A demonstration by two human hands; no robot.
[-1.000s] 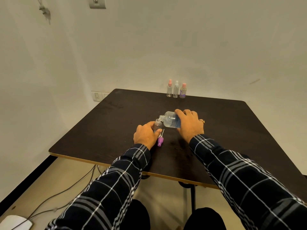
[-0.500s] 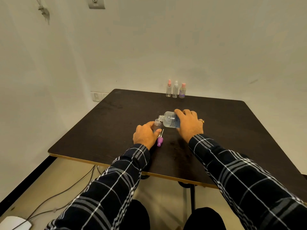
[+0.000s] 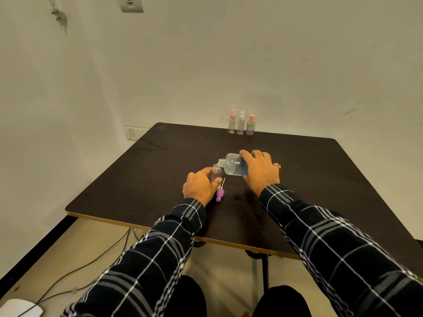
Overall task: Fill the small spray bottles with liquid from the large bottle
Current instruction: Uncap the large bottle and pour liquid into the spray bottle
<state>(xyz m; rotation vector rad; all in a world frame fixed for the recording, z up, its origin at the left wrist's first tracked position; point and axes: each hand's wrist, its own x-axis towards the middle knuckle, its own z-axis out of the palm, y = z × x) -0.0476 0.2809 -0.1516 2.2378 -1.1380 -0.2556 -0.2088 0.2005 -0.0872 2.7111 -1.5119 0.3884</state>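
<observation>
My right hand [image 3: 259,170] grips the large clear bottle [image 3: 233,165], tipped on its side with its open neck pointing left and down. The neck sits right over the mouth of a small uncapped spray bottle [image 3: 215,172], which stands upright in my left hand [image 3: 200,186]. A purple spray cap [image 3: 220,193] with its white dip tube lies flat on the dark table [image 3: 160,170], just right of my left hand.
Three capped small spray bottles [image 3: 241,123] stand in a row at the table's far edge by the wall. The table's front edge runs close to my knees. Cables trail across the floor at the lower left.
</observation>
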